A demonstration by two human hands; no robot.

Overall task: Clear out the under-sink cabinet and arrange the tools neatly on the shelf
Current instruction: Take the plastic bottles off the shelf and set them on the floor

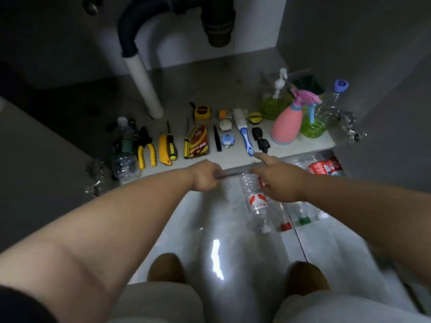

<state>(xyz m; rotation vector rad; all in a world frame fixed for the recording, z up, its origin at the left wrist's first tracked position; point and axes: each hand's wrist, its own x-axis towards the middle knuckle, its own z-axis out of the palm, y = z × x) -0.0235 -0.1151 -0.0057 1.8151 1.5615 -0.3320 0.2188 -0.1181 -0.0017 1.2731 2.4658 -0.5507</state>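
Thin object (229, 175) between hands (blurred) unidentifiable

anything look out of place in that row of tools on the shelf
A clear plastic bottle lies on its side at the left end beside the yellow pliers, odd among tools. More empty bottles lie scattered on the floor below.

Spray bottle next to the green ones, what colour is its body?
Pink body, with a pink and blue trigger head; clearest in the head view.

Both bare forearms reach forward and converge toward the middle. The left hand (205, 174) is curled into a loose fist, knuckles up, pinching a thin dark rod (229, 175). The right hand (278, 180) has 1 finger (262, 157) extended forward, the others folded under.
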